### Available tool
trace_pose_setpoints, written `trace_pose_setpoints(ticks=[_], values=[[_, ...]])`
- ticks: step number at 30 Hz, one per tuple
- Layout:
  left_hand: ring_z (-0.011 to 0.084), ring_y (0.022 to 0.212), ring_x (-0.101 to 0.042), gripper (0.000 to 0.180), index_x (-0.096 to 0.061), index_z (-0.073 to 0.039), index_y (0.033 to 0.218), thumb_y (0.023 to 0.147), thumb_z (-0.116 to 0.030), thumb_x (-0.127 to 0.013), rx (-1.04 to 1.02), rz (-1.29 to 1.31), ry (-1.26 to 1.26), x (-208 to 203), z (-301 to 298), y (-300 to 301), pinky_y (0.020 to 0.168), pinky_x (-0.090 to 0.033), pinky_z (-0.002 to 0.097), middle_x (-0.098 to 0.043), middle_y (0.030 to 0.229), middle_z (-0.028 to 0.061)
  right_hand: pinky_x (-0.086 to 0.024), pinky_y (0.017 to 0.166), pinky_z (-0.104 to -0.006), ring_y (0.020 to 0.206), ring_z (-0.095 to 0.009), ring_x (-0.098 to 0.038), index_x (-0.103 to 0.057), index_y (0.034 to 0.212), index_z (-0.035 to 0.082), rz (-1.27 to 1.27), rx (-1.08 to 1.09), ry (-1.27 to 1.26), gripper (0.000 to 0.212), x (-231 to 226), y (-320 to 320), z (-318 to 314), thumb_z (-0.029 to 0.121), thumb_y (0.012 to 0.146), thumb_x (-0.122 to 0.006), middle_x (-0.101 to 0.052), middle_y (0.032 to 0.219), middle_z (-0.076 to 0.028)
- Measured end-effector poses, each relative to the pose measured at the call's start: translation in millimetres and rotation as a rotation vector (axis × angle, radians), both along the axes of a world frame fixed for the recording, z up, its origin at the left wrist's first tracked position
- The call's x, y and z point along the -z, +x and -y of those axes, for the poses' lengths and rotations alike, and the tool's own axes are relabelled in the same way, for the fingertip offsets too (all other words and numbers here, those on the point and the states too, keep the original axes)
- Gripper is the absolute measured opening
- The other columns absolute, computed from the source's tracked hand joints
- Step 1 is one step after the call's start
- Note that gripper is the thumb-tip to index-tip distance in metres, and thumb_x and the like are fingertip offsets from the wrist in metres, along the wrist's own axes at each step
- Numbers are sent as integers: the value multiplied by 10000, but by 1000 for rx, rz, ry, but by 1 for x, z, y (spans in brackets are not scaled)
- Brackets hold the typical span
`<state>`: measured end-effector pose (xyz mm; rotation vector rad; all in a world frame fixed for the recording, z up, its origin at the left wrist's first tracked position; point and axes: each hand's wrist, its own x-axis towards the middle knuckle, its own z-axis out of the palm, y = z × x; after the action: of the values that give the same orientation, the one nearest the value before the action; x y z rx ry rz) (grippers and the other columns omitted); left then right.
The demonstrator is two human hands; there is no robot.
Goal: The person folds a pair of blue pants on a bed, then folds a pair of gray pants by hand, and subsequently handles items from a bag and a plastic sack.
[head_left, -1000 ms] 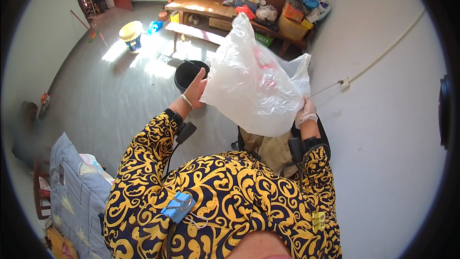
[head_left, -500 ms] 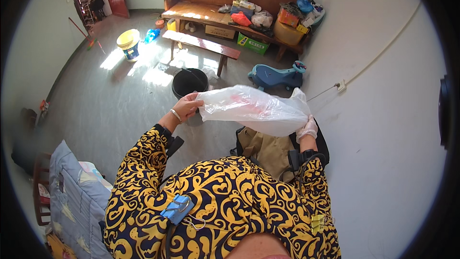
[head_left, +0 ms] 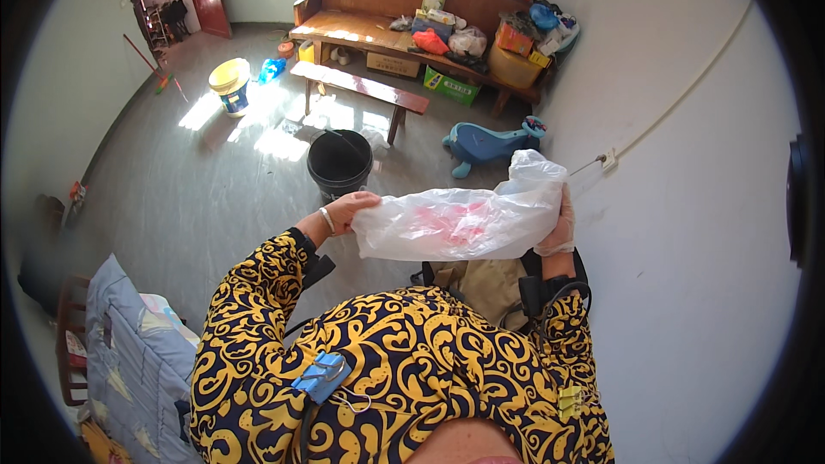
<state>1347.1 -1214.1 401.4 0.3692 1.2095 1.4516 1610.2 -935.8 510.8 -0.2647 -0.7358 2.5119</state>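
Observation:
A translucent white plastic bag (head_left: pixel 395 228) with a red print is stretched sideways in front of my chest. My left hand (head_left: pixel 351 209), bare with a bracelet at the wrist, pinches the bag's left end. At the other end my right hand (head_left: pixel 562 228), in a thin clear glove, grips the bag; its fingertips are partly hidden behind the plastic. The bag's upper right corner bunches up above my right hand. Just beyond my left hand a black bucket (head_left: pixel 340 174) stands on the floor, apart from the bag.
A low wooden stool (head_left: pixel 365 88) stands before a wooden bench (head_left: pixel 361 27) loaded with bags and boxes. A blue ride-on toy (head_left: pixel 485 144) sits near the right wall. Farther left is a yellow-and-blue bucket (head_left: pixel 232 90). A tan bag (head_left: pixel 490 288) lies below my hands.
The bag has come lower and nearer to me, and its red print faces me more. My right hand has turned more upright, lifting the bag's right corner.

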Motion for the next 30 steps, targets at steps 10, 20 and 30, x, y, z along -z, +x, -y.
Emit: trace_pose_setpoints(ticks=[10, 20, 30], values=[[54, 408, -306, 459, -514, -80, 1036, 761, -443, -577, 362, -423, -325, 1, -7, -5, 349, -254, 206, -587, 847, 40, -452, 825, -327, 1004, -202, -505, -417, 1162, 83, 212, 312, 644, 388, -67, 16, 49, 359, 891, -383, -495, 1116, -73], [50, 401, -201, 755, -328, -62, 1221, 748, -642, -429, 184, -8, -76, -7, -78, 38, 359, -218, 192, -534, 1033, 142, -416, 871, -372, 1032, -239, -491, -409, 1183, 62, 15, 159, 499, 465, -91, 27, 73, 382, 849, -455, -476, 1161, -103], [35, 375, -254, 744, -411, -67, 1193, 742, -659, -418, 492, 325, 84, 2, -114, 56, 340, -210, 170, -588, 829, 57, -398, 897, -394, 1042, -260, -494, -445, 1169, 28, -53, 100, 456, 514, -71, 67, 49, 414, 830, -467, -496, 1164, -120]])
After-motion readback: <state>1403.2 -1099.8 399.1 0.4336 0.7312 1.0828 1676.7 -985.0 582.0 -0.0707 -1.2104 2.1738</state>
